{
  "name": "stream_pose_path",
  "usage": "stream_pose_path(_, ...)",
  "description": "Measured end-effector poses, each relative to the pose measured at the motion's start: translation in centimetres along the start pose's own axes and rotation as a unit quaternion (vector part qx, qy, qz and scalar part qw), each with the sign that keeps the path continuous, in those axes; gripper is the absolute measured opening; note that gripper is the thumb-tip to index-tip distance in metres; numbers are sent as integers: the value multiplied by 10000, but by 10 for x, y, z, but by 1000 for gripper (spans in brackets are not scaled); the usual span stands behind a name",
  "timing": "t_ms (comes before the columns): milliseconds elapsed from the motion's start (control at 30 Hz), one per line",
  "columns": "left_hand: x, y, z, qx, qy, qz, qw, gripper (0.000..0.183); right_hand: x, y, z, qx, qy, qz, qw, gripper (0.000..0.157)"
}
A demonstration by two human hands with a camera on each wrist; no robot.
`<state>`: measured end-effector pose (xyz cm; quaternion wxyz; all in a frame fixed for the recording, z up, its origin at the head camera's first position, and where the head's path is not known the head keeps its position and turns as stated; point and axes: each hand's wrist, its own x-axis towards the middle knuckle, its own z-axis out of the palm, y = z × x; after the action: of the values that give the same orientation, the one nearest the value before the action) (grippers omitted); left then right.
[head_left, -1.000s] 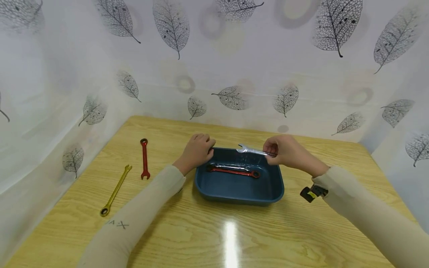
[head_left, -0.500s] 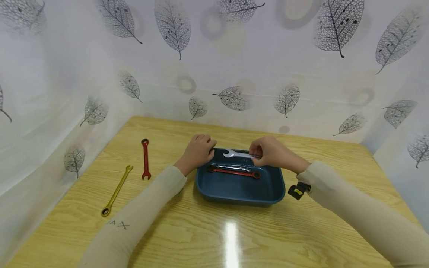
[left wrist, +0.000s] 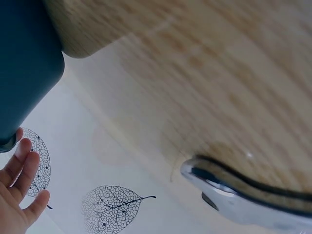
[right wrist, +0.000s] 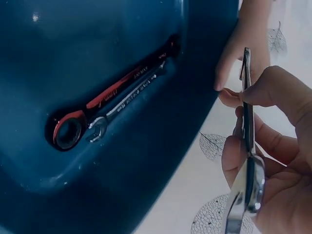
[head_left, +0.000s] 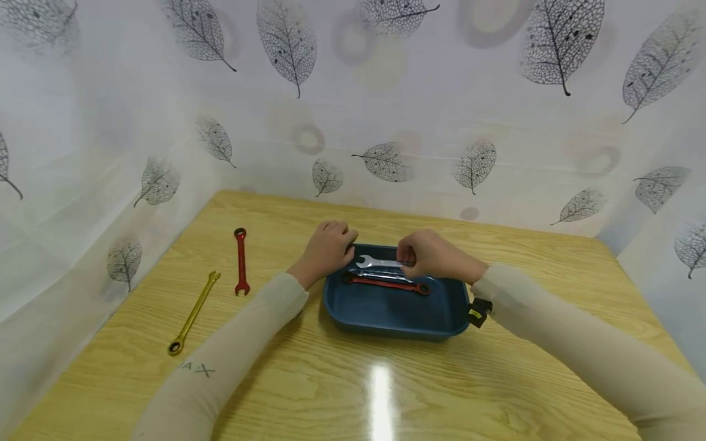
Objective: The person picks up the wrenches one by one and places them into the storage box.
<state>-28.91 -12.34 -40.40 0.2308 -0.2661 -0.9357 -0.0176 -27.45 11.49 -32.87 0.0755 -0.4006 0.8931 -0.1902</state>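
My right hand [head_left: 436,254] pinches a silver combination wrench [head_left: 376,263] between thumb and fingers, over the back of a dark blue bin [head_left: 380,315]. Its open end points left; in the right wrist view the same wrench [right wrist: 248,126] appears edge-on. On the bin floor lie a red ratcheting wrench [right wrist: 109,92] and another silver wrench [right wrist: 131,97], side by side. At the bin's back left corner, my left hand [head_left: 325,252] holds the rim, with the thumb over the edge.
Left of my left arm, a second red wrench [head_left: 241,263] and a gold wrench [head_left: 193,313] lie on the wood-grain table [head_left: 298,386]. A leaf-print cloth [head_left: 265,159] surrounds its back and sides. A shiny metal piece [left wrist: 243,200] shows in the left wrist view.
My right hand has moved left and lower with the silver wrench, from the bin's back right corner to above the wrenches inside. My left hand stays on the rim.
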Motion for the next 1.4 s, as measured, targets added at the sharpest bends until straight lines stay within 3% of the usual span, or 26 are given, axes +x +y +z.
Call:
stream_pose_path(500, 0, -1, 2, -38, 116, 50, 9999, 15, 19, -5, 15, 5, -457, -169, 9988, 6)
stream_pose_path(700, -1, -1, 2, -24, 178, 97, 9998, 12, 24, -4, 24, 82, -709, -55, 9974, 8)
stream_pose_path(1400, -1, 0, 0, 1, -23, 18, 10000, 11, 33, -3, 42, 212, -1048, 50, 9943, 5)
